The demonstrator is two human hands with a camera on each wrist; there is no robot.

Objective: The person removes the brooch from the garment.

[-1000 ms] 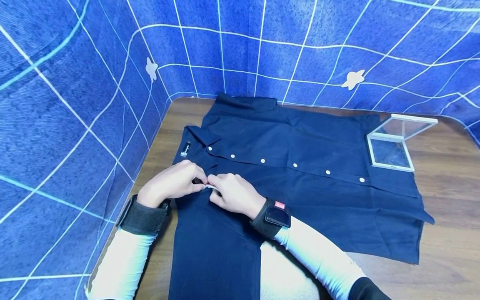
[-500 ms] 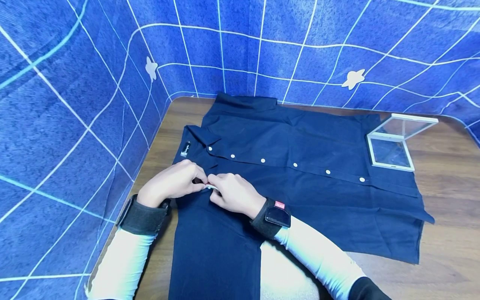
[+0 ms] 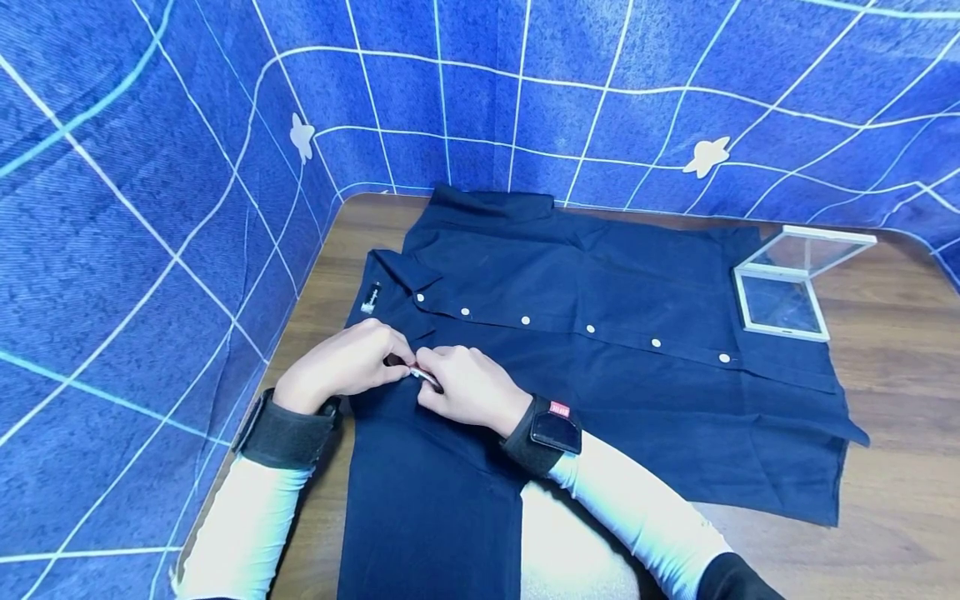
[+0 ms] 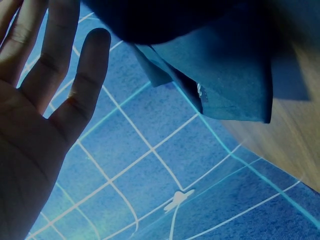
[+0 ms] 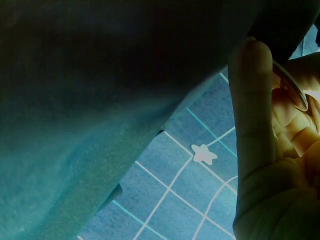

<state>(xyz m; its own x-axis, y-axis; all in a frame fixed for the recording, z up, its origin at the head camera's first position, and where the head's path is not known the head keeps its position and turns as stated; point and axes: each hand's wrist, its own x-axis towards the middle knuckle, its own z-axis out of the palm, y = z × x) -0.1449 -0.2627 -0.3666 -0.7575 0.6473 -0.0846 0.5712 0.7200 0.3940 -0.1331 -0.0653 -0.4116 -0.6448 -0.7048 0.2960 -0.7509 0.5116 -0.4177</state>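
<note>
A dark navy button-up shirt (image 3: pixel 510 275) with white buttons lies spread on the wooden table (image 3: pixel 892 367). Over its near chest, below the collar, both hands meet. The right hand (image 3: pixel 472 385) pinches a thin, shiny, badge-like disc (image 3: pixel 427 377) between thumb and fingers; in the right wrist view the disc (image 5: pixel 295 90) shows nearly edge-on. Thumb and index finger of the left hand (image 3: pixel 358 358) come together at the disc's left end, apparently pinching shirt cloth there. The fingers hide the exact contact. The left wrist view shows the left hand's other fingers (image 4: pixel 57 55) extended.
An open clear case (image 3: pixel 783 304) with a white frame stands on the shirt's hem at the right, its lid raised. A blue curtain (image 3: pixel 480 100) with white lines borders the table at back and left. One sleeve (image 3: pixel 427 517) hangs toward the person.
Both hands stay in nearly the same place. The disc has tilted slightly in the right hand's fingers, and more of its darker side shows now.
</note>
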